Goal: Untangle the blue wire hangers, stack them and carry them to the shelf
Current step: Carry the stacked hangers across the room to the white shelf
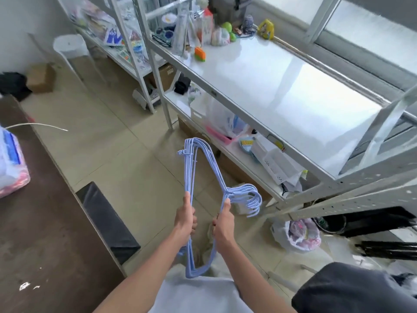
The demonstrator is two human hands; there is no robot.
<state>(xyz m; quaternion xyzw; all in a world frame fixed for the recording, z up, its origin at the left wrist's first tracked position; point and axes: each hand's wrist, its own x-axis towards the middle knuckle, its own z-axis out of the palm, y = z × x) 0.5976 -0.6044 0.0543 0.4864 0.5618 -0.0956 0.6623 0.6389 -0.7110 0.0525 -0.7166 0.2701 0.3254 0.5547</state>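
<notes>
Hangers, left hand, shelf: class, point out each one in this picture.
hangers (204,152): head view, on the blue wire shoulder.
left hand (186,219): head view, on the back of the hand.
shelf (270,71): head view, on its bare white top.

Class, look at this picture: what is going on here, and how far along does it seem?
A person holds a stack of blue hangers in both hands. The left hand grips one long side of the stack; the right hand grips near the necks, with the hooks fanned out to the right. The hangers look lined up rather than tangled. They hang over the floor, beside a white shelf whose near part is bare; toys and bottles crowd its far end. The stack is not on the shelf yet.
</notes>
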